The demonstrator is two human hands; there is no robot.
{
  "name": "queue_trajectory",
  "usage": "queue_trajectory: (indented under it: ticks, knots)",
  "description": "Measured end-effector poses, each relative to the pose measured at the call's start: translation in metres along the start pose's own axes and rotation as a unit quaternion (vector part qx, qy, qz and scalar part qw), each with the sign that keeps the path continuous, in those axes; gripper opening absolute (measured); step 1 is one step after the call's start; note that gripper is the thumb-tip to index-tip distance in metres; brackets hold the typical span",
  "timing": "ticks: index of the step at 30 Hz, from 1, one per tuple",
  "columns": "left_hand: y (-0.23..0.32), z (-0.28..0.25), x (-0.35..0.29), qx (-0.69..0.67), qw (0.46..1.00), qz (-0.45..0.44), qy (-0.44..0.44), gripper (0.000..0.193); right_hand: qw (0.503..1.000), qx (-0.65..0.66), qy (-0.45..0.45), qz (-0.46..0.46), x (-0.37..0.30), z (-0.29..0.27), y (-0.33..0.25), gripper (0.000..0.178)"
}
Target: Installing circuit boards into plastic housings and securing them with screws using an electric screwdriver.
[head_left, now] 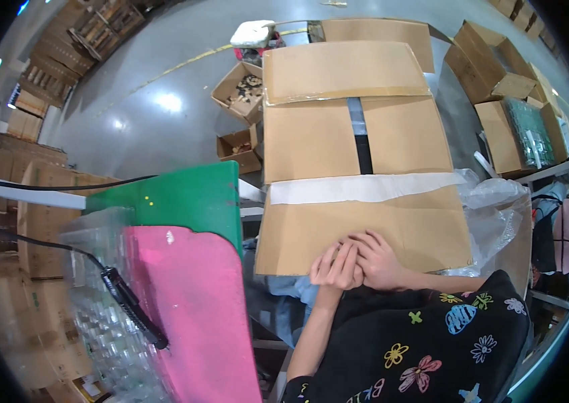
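While resting left hand [335, 272] and right hand [380, 264] together on big brown cardboard box [365, 213] right of flat pink board [197, 302], shows bent, close, empty-looking fingers [346, 258]. Seems nearly closed, but for thin dark gap [364, 156] between brown flaps [402, 138].

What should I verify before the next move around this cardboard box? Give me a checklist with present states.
1. Hands free of tools: ok; the left hand and right hand are clasped together, no tool visible in them.
2. Two middle flaps meeting: not ok; a narrow gap shows between them.
3. White strip spanning the cardboard box: ok, roughly side to side.
4. Black corded tool clear of the box: ok; it is off to the left, by the pink pad.
5. Contents under the flaps: cannot tell; mostly covered.
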State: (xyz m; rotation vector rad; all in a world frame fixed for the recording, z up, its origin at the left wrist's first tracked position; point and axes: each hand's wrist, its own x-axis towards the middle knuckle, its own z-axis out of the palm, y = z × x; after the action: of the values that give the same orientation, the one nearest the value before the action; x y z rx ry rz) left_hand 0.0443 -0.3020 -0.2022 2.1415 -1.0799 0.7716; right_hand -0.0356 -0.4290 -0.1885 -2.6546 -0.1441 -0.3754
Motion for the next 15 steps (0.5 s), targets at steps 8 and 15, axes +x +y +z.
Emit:
queue_trajectory:
  ticks: [8,15]
  knots:
    - [-0.030,0.029,0.020,-0.016,1.000,0.016,0.010,0.029,0.992,-0.047,0.112,-0.026,0.030,0.018,0.014,0.036]
    - [-0.061,0.045,0.009,-0.086,0.984,-0.091,-0.125,0.023,0.995,-0.069,0.060,-0.027,0.030,0.076,0.032,0.040]
